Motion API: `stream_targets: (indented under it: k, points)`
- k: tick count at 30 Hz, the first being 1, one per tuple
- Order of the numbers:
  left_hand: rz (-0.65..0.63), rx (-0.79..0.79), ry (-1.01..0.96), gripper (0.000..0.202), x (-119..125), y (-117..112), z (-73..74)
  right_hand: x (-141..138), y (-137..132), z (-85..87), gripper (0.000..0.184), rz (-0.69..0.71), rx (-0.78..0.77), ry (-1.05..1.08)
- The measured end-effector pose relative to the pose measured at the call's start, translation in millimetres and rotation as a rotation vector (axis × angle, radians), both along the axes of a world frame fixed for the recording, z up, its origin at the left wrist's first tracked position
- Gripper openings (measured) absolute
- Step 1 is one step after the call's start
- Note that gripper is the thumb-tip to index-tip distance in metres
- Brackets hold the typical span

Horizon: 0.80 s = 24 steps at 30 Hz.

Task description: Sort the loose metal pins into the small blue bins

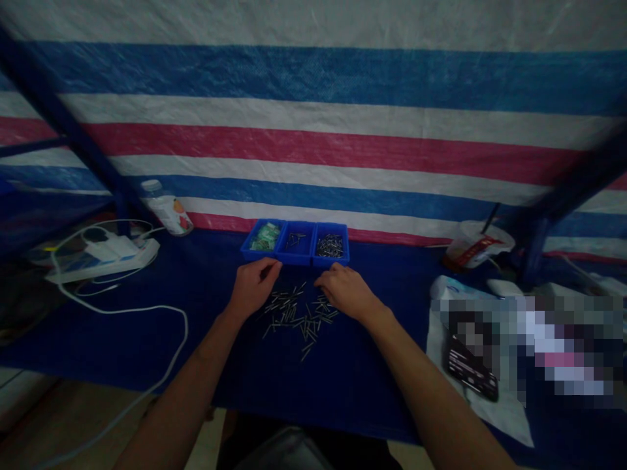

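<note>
Many short metal pins (300, 320) lie scattered on the dark blue table cover (337, 391), between my two hands. My left hand (253, 286) is curled at the near edge of a blue three-compartment tray (294, 243), and I cannot tell whether its fingertips hold a pin. My right hand (347, 292) lies flat-fingered at the far edge of the scattered pins, with nothing visible in it. The tray's left compartment holds green packets (266, 236), the middle a few pins (295, 240), and the right a heap of metal pins (330, 245).
A white power strip (102, 258) with a trailing white cable (183, 333) sits to the left, behind it a plastic bottle (167, 209). At right stand a plastic cup with a straw (477, 245) and a white sheet (482, 405) under a black card (470, 365). A striped tarpaulin (313, 143) hangs behind.
</note>
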<state>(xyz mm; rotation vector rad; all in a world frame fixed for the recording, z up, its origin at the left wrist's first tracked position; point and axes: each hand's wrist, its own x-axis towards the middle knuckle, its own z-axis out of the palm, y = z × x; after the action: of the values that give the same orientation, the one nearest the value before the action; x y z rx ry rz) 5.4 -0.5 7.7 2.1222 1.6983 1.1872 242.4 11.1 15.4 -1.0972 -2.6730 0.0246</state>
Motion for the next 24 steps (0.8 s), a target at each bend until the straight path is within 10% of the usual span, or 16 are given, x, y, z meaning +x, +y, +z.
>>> stream_targets:
  k: [11,19,24]
  points:
    - [-0.006,-0.004,0.0,0.031,-0.5,0.4,0.8,-4.0,3.9,-6.2,0.04,0.051,0.012,0.292]
    - [-0.016,0.0,0.0,0.03,-1.5,0.9,0.0,-4.9,8.5,0.3,0.019,-0.172,-0.595,1.298]
    - [-0.022,-0.02,-0.003,0.031,-1.1,0.2,1.6,1.8,14.2,-3.6,0.03,-0.203,-0.748,1.421]
